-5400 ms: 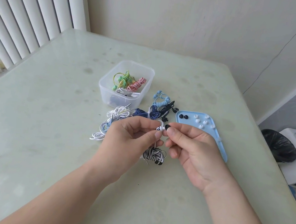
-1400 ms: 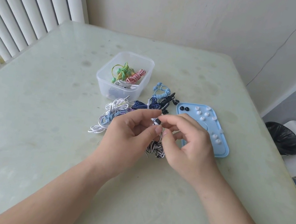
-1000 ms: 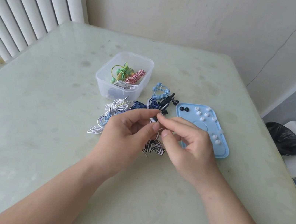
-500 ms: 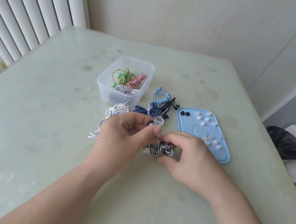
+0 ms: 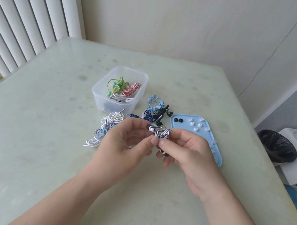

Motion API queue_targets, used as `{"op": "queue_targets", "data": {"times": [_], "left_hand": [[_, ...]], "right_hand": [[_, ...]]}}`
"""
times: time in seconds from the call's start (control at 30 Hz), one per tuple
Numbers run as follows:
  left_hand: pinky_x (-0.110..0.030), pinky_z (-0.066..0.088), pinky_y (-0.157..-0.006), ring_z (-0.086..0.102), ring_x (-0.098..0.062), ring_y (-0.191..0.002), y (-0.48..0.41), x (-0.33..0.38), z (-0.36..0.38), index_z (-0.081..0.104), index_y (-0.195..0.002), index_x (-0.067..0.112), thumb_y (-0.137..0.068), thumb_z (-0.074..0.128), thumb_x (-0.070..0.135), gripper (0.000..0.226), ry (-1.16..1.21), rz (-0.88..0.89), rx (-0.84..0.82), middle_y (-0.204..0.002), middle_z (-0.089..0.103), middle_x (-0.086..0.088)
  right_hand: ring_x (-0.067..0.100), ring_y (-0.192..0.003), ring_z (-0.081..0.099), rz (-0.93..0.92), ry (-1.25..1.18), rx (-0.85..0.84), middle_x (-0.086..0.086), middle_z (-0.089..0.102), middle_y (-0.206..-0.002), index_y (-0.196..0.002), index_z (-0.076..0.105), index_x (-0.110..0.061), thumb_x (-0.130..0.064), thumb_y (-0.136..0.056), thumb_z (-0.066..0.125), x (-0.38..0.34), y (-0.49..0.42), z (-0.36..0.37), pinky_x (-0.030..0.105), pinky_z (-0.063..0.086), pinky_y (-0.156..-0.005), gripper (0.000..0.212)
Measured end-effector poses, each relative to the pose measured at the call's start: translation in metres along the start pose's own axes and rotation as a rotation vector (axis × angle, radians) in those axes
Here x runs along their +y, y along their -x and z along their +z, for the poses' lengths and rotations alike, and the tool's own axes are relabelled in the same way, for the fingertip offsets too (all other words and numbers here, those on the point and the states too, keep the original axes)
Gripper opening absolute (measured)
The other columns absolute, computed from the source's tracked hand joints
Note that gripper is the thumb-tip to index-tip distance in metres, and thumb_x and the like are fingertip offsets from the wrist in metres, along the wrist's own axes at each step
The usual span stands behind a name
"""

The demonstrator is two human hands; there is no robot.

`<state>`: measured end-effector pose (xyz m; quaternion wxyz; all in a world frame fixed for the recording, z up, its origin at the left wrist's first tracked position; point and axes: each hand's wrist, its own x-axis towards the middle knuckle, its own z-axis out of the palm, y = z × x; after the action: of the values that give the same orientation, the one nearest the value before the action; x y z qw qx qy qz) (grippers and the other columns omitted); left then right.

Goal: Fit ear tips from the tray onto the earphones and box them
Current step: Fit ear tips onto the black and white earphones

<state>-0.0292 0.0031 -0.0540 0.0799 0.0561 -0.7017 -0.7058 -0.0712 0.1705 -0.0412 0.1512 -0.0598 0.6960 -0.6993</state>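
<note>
The striped earphones, a small black-and-white coil of cord, were held just above the table, between the two hands and close in front of the blue tray. They looked very light, limp and a little springy, so the coil would likely loosen or tangle if released. The safer hold seemed to be the wound middle of the bundle, with the hard earbud shell gripped separately, since thin cord gives no purchase for pressing on a soft tip. The left hand pinched the cord beside a dark-tipped earbud between thumb and forefinger, its other fingers loosely curled. The right hand pinched the coil itself, its lower fingers tucked beneath near what looked like a second dark end. Small pale and black ear tips lay scattered on the tray. The clear box, holding coloured sets, stood beyond, with loose earphones beside it.
</note>
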Motion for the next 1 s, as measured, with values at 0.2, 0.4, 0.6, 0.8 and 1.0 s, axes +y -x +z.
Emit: {"op": "queue_targets", "data": {"times": [0.2,0.4,0.6,0.8,1.0], "left_hand": [[-0.050,0.064,-0.083,0.077,-0.026,-0.089,0.002,0.005,0.001,0.070,-0.108,0.013,-0.086,0.077,0.029,0.028,0.025,0.022,0.050,-0.094,0.080,-0.003],[-0.047,0.064,-0.084,0.077,-0.029,-0.090,0.000,0.002,0.000,0.069,-0.105,0.009,-0.092,0.076,0.015,0.015,0.025,0.011,0.050,-0.096,0.079,-0.007],[-0.037,0.064,-0.082,0.077,-0.024,-0.084,-0.001,-0.001,-0.001,0.072,-0.098,0.008,-0.091,0.076,0.010,0.008,0.014,0.007,0.103,-0.089,0.079,-0.005],[-0.027,0.061,-0.072,0.077,-0.020,-0.080,-0.016,0.031,-0.015,0.075,-0.096,0.009,-0.091,0.078,0.011,0.006,0.057,0.018,0.197,-0.086,0.079,-0.006],[-0.040,0.064,-0.083,0.078,-0.023,-0.077,-0.077,0.081,-0.053,0.074,-0.091,0.012,-0.089,0.081,0.014,0.007,-0.095,0.112,0.322,-0.082,0.079,-0.005]], "right_hand": [[0.022,-0.075,0.069,-0.047,0.013,-0.006,0.018,0.076,-0.091,-0.103,0.076,-0.008,0.000,-0.089,0.071,0.000,0.003,0.005,0.032,0.053,-0.062,0.017],[0.023,-0.074,0.070,-0.013,-0.054,0.036,0.018,0.076,-0.089,-0.105,0.076,-0.006,0.002,-0.090,0.070,0.002,0.000,0.009,0.035,0.057,-0.065,0.018],[0.033,-0.090,0.075,0.017,-0.105,0.085,0.015,0.078,-0.097,-0.111,0.073,-0.008,0.003,-0.092,0.068,0.007,-0.001,0.013,0.042,0.063,-0.082,0.023],[0.036,-0.099,0.075,0.070,-0.249,0.069,0.017,0.077,-0.105,-0.114,0.072,-0.007,-0.008,-0.092,0.071,-0.010,-0.018,0.027,0.050,0.057,-0.098,0.022],[0.034,-0.090,0.077,0.064,-0.209,0.055,0.015,0.075,-0.106,-0.119,0.064,-0.008,-0.008,-0.095,0.068,-0.051,-0.050,0.048,0.045,0.063,-0.083,0.025]]}}
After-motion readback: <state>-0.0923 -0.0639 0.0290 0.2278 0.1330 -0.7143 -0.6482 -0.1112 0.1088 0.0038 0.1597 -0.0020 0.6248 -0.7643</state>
